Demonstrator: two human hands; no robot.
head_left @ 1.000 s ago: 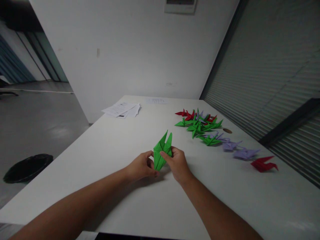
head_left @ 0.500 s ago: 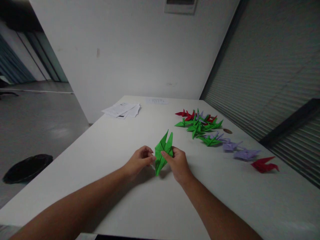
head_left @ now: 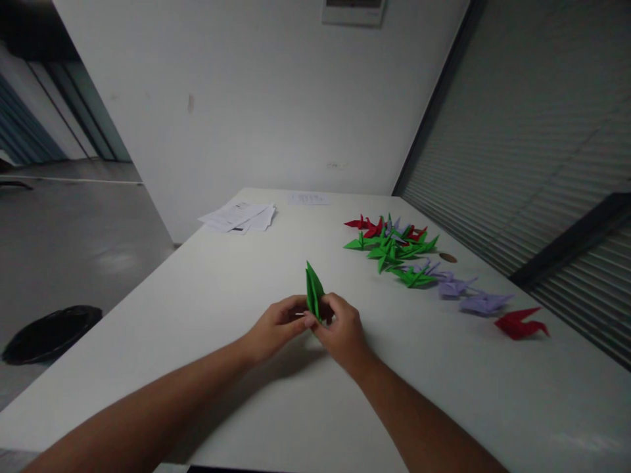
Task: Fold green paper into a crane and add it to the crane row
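A green folded paper piece (head_left: 313,289) stands upright between my hands, narrow and seen nearly edge-on, its pointed tips up. My left hand (head_left: 280,325) grips its lower left side, thumb toward me. Opposite it, my right hand (head_left: 342,328) pinches the lower right side, and the two thumbs meet at the bottom of the paper. My fingers hide the lower part of the fold. Both hands are just above the white table (head_left: 221,289).
Finished paper cranes in green (head_left: 389,249), red (head_left: 521,323) and purple (head_left: 486,303) lie along the table's right side. Loose printed sheets (head_left: 239,217) rest at the back left. A black-lined bin (head_left: 52,334) stands on the floor at left. Window blinds (head_left: 522,131) border the right.
The green paper has turned from its broad face to nearly edge-on, and its tips look closer together. My left hand, earlier at its edge, has closed on it; both hands have come together.
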